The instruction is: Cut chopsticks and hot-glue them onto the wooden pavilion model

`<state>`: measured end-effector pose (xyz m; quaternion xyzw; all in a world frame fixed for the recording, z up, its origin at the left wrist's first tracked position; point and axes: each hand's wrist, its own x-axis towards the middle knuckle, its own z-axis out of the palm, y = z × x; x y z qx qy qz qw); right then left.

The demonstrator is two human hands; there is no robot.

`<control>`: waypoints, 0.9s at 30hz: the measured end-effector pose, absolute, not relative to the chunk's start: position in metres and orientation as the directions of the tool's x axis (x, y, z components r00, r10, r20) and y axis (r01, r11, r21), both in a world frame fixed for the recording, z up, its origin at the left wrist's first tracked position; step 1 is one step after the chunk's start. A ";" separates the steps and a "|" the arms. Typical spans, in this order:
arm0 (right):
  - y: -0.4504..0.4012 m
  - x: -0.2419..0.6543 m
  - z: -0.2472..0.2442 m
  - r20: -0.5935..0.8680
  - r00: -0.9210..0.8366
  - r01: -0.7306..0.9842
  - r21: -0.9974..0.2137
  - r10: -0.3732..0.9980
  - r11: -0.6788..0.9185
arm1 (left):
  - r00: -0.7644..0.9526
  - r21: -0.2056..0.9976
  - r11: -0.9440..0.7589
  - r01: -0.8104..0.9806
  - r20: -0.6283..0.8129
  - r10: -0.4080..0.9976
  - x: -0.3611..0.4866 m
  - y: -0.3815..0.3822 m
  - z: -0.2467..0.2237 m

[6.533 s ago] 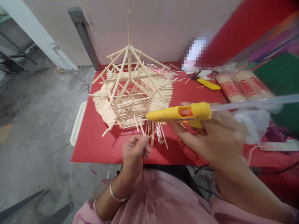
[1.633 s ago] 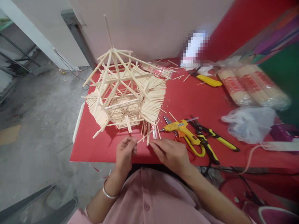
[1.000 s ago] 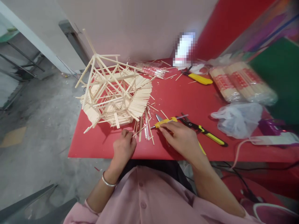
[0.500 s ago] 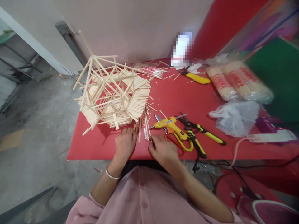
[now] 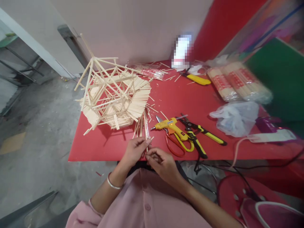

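Note:
Near the table's front edge, my left hand (image 5: 136,152) is closed with a thin wooden stick between thumb and fingers, one end showing above the thumb. Beside it my right hand (image 5: 163,162) has its fingers curled and its fingertips pinched at the lower end of a stick; the fingers partly cover it. Loose sticks (image 5: 138,128) and a clear plastic wrapper (image 5: 146,126) lie just beyond my hands. To the left stands a model building of pale sticks (image 5: 139,101), with an open roof frame and a slatted skirt of sticks.
Right of my hands lie a yellow glue gun (image 5: 173,127), red-handled scissors (image 5: 171,146) and black-yellow pliers (image 5: 199,146). Farther off are a yellow-handled tool (image 5: 199,79), bundles of wrapped sticks (image 5: 244,80), a plastic bag (image 5: 237,118) and a power strip (image 5: 273,136). Cables hang below the red table (image 5: 95,148).
Both hands have come closer together, the left moving right and toward my body. A stick is now held between them. The view has shifted slightly.

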<state>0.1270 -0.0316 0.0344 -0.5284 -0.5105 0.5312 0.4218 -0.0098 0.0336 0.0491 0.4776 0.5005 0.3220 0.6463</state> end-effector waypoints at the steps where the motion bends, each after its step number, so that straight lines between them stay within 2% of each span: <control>1: -0.031 0.128 0.036 -0.075 -0.117 0.147 -0.987 0.990 -0.058 | 0.292 0.924 0.382 0.015 -0.370 0.882 -0.009 0.033 0.050; 3: -0.030 0.134 0.043 0.063 -0.175 0.292 -0.950 0.983 0.113 | 0.282 0.897 0.440 -0.052 -0.409 0.868 -0.012 0.032 0.052; 5: -0.026 0.144 0.050 0.205 -0.185 0.437 -0.859 0.961 0.268 | 0.309 0.856 0.508 -0.099 -0.459 0.833 -0.018 0.032 0.054; 7: -0.020 0.156 0.054 0.325 -0.162 0.557 -0.749 0.932 0.358 | 0.370 0.804 0.581 -0.128 -0.505 0.780 -0.023 0.032 0.056; 10: -0.008 0.175 0.050 0.434 -0.096 0.784 -0.522 0.896 0.336 | 0.407 0.773 0.615 -0.157 -0.517 0.753 -0.027 0.032 0.057; 13: 0.002 0.197 0.042 0.475 -0.003 0.950 -0.273 0.880 0.151 | 0.388 0.777 0.608 -0.162 -0.517 0.763 -0.029 0.031 0.056; 15: 0.005 0.211 0.039 0.476 0.043 0.975 -0.210 0.878 0.067 | 0.390 0.784 0.601 -0.156 -0.510 0.767 -0.029 0.030 0.053; 18: 0.004 0.233 0.043 0.444 0.101 0.976 -0.217 0.891 -0.003 | 0.381 0.820 0.558 -0.131 -0.478 0.791 -0.031 0.029 0.050; 23: 0.003 0.267 0.056 0.261 0.241 0.961 -0.201 0.935 -0.191 | 0.287 0.896 0.442 -0.038 -0.414 0.864 -0.032 0.028 0.050; 27: 0.006 0.286 0.052 0.138 0.199 0.977 -0.110 0.970 -0.185 | 0.204 0.924 0.380 0.050 -0.382 0.901 -0.032 0.027 0.046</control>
